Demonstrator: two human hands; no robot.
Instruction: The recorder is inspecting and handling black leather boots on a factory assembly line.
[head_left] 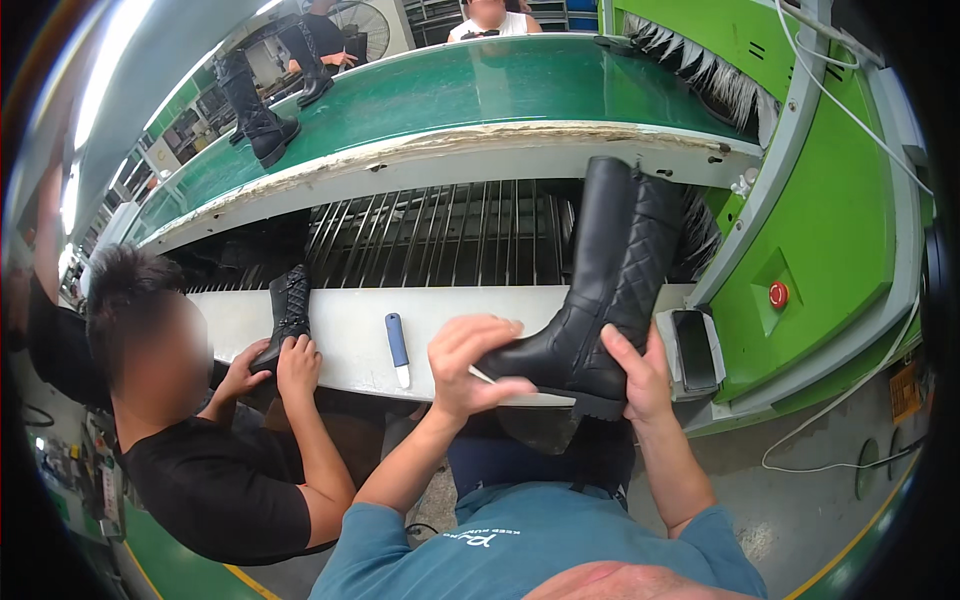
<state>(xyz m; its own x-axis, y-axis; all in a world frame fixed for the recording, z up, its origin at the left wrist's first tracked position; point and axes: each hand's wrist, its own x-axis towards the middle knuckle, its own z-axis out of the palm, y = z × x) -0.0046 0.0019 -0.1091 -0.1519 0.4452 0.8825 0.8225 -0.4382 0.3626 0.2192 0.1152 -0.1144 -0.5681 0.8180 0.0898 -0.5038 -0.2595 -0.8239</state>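
Black boot [610,290] between both hands' fingers [480,350].

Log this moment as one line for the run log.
left hand: on toe of tall black boot | right hand: gripping its heel | blue-handled tool: on white ledge

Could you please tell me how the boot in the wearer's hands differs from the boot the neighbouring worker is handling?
The held boot looks larger, upright, gripped by left hand and right hand. The neighbour's boot looks smaller, leaning at the white ledge, under that person's hands. Both are black and quilted.
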